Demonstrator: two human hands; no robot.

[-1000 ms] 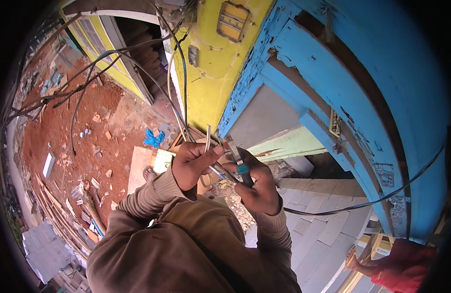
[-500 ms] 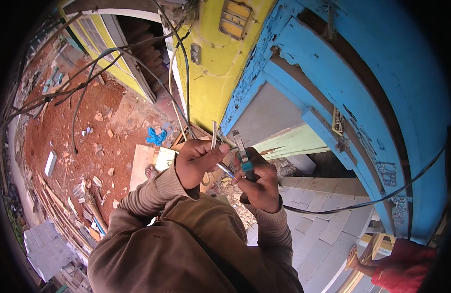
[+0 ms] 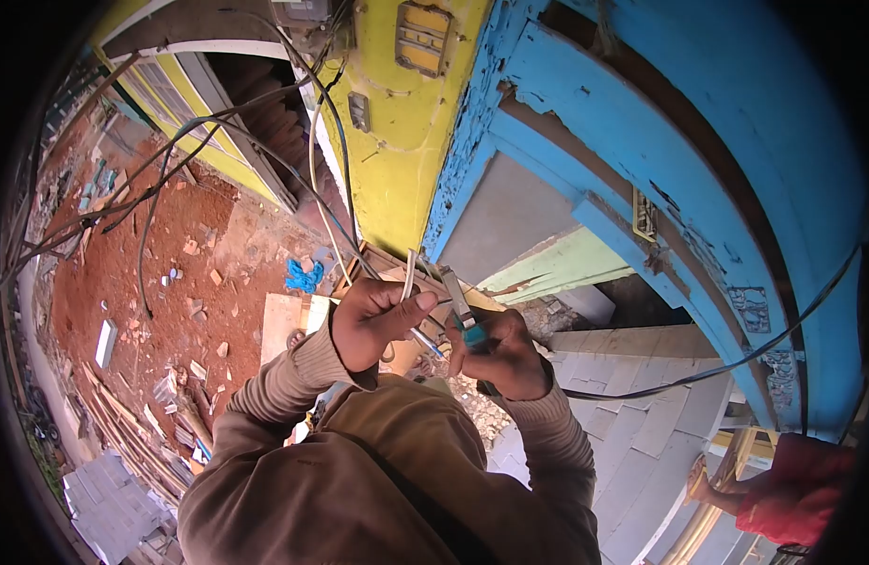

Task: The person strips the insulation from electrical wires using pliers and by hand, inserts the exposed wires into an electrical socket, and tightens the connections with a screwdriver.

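My left hand [image 3: 370, 322] is closed, thumb and fingers pinching a pale cable. The cable's whitish upper length [image 3: 410, 273] sticks up above the thumb. A thin wire end [image 3: 425, 340], bluish at the tip, comes out below it and points toward my right hand [image 3: 506, 354]. That hand is closed around a teal-handled tool [image 3: 473, 333] with a narrow metal front end [image 3: 456, 293] pointing up. Whether it is a knife or pliers I cannot make out. The tool and the wire end appear slightly apart.
Loose dark cables [image 3: 218, 121] hang at upper left before a yellow wall [image 3: 383, 155]. A peeling blue structure [image 3: 595, 104] rises at right, with a black cable [image 3: 670, 381] below it. Rubble lies on red soil [image 3: 105, 282]. A person's red clothing [image 3: 797, 494] shows at lower right.
The bluish wire end has come away from my right fingers, and a small gap shows there now. The tool tilts a little more left. The view has shifted slightly.
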